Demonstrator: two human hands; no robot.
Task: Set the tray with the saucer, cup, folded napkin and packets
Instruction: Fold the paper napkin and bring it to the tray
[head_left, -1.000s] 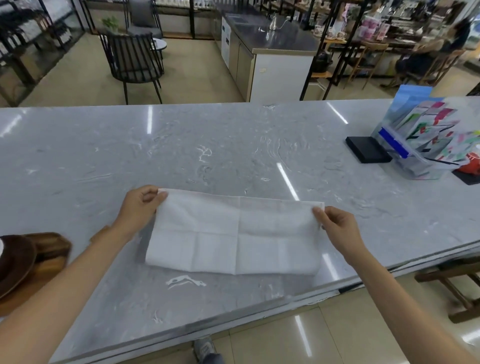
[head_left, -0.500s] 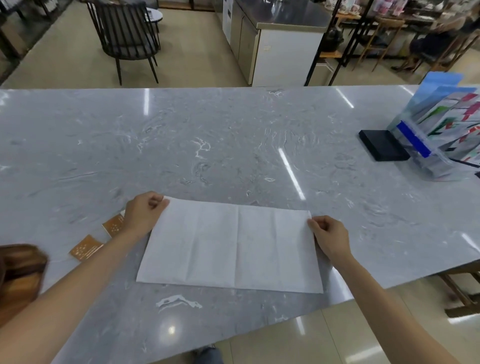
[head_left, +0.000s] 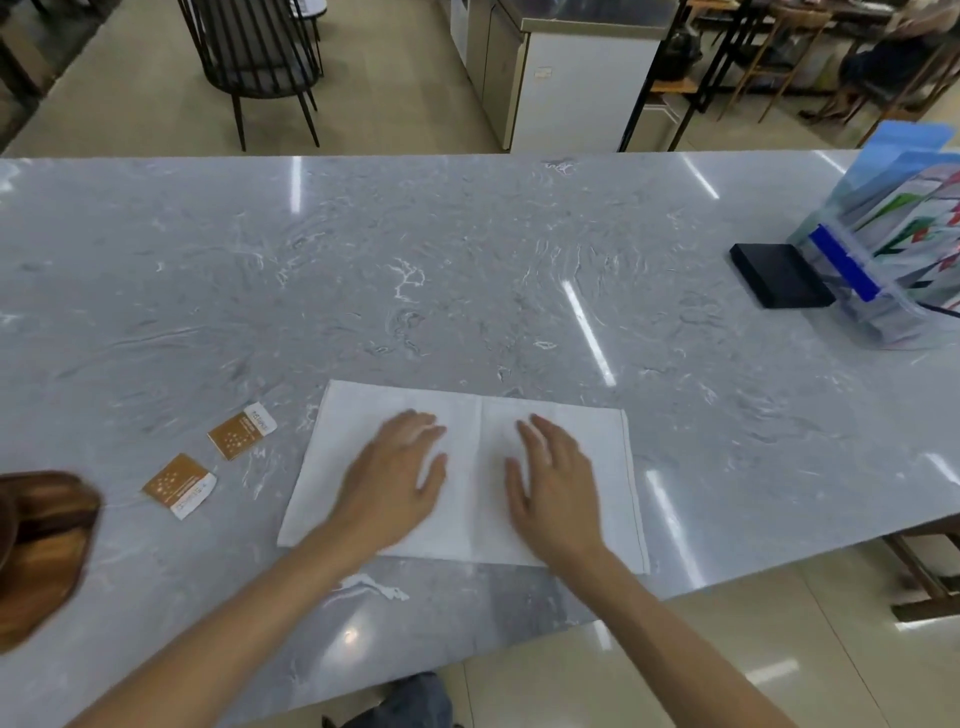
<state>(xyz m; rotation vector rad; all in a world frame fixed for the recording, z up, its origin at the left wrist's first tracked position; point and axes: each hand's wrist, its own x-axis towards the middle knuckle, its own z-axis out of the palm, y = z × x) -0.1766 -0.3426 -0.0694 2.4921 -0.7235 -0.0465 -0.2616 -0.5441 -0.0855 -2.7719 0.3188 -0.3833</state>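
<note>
A white napkin (head_left: 478, 415) lies flat on the grey marble counter (head_left: 467, 270), folded to a wide rectangle with a crease down its middle. My left hand (head_left: 397, 478) rests palm down on its left half, fingers spread. My right hand (head_left: 553, 483) lies palm down on the right half, fingers apart. Two orange packets (head_left: 241, 430) (head_left: 180, 486) sit on the counter to the left of the napkin. The wooden tray (head_left: 44, 551) shows only partly at the left edge. Saucer and cup are out of view.
A black flat box (head_left: 782, 274) and a clear holder of coloured cards (head_left: 893, 244) stand at the right. The counter's near edge runs just below the napkin. Beyond the counter are a black chair (head_left: 254, 57) and a steel cabinet (head_left: 566, 67).
Both hands let go of the napkin's far corners and moved inward onto its top, palms down. The view tilted down, bringing the two packets fully into sight.
</note>
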